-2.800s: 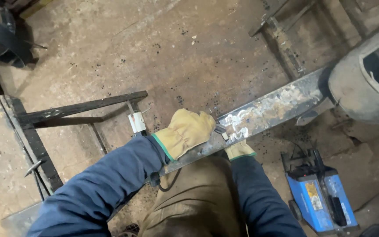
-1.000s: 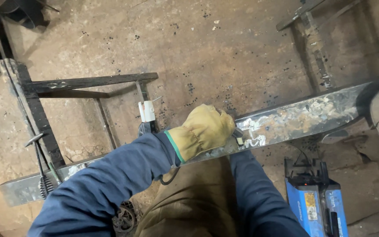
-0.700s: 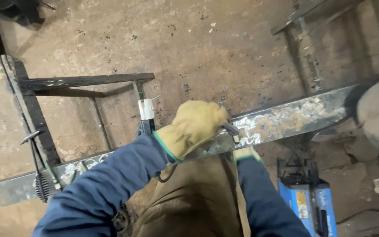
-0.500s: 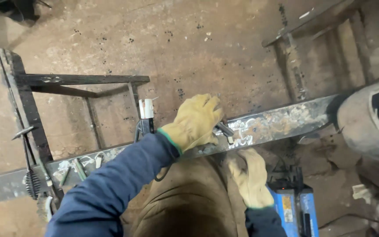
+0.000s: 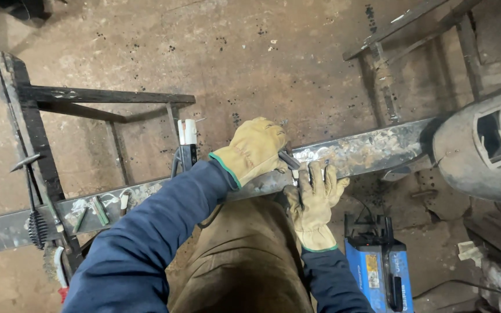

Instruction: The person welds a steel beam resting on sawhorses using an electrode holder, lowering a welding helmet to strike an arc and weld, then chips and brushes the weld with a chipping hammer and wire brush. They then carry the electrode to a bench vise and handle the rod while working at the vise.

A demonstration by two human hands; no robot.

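A long flat steel bar (image 5: 372, 152), blotched white, runs across in front of me from lower left to upper right. My left hand (image 5: 255, 149), in a tan leather glove, lies on the bar and is closed on a small dark metal piece (image 5: 289, 160). My right hand (image 5: 314, 197), gloved the same way, rests its spread fingers against the bar's near edge just right of that piece. My blue sleeves and brown trousers fill the bottom of the view.
A dark steel frame (image 5: 59, 101) lies on the concrete floor at left. A wire brush (image 5: 35, 223) and several short rods (image 5: 97, 210) lie on the bar's left end. A blue welding machine (image 5: 378, 272) stands lower right, a grey welding mask (image 5: 485, 148) at right.
My right hand came up from below the bar and now has its fingers on the bar's near edge. My left hand stayed on the bar. The view shifted a little.
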